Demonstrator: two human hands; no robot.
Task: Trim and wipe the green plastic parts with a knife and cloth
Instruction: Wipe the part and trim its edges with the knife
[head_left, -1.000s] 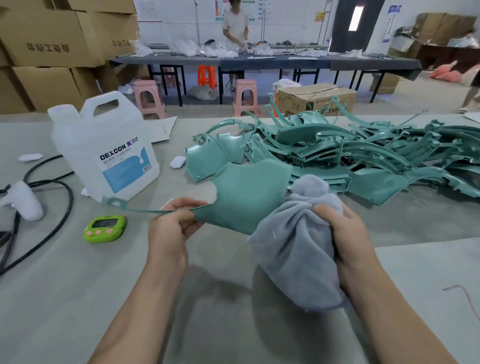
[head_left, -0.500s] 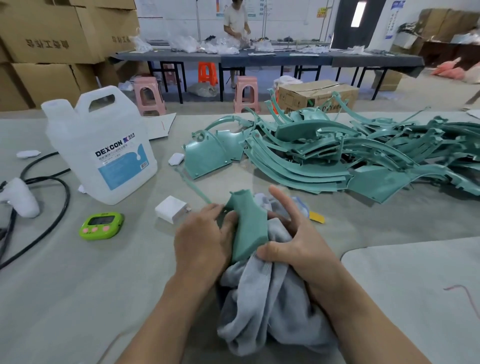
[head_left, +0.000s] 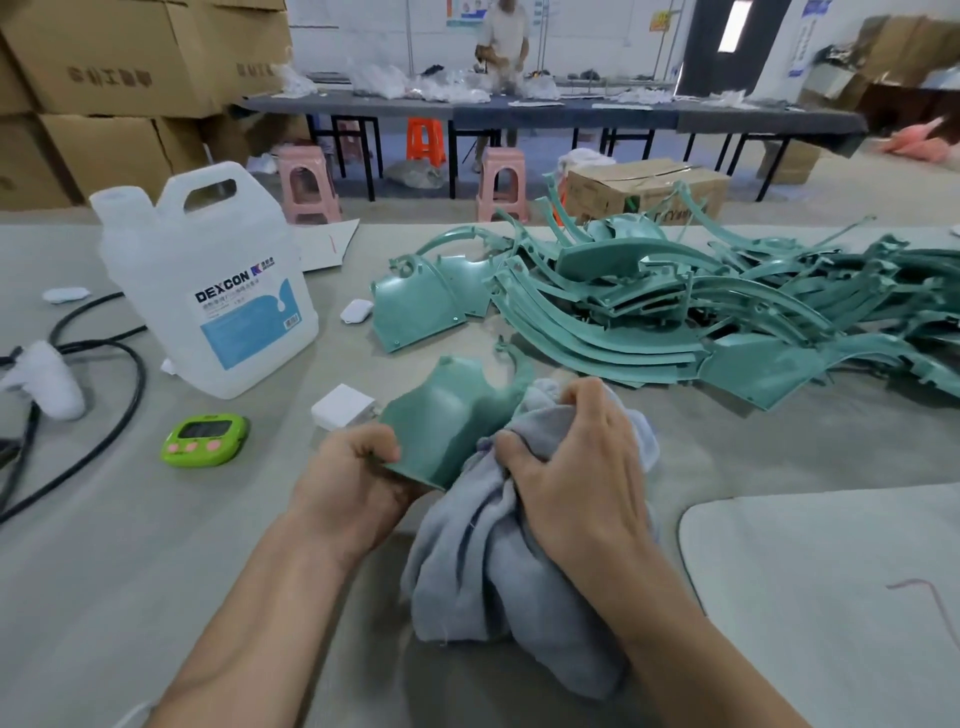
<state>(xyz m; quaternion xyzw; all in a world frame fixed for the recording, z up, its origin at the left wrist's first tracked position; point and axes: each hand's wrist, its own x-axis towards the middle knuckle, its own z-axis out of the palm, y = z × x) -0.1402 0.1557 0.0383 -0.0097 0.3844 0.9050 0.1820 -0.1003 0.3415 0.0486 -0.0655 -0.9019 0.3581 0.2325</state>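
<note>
Wiping step, judging by the grip; pinching green part (head_left: 447, 415) at its near lower corner with left hand (head_left: 353, 478), fingers curled tight, panel tilted up just above table (head_left: 156, 545); pressing bunched grey cloth (head_left: 498, 561) against part's right edge with right hand (head_left: 576, 473), fingers closed round the fabric. Hold the pinch firm so panel doesn't flex; sweep along the curve, not across; rotate to reach the thin arm at top; refold to a clean face. No knife in view; pile of parts (head_left: 675, 312) well behind.
</note>
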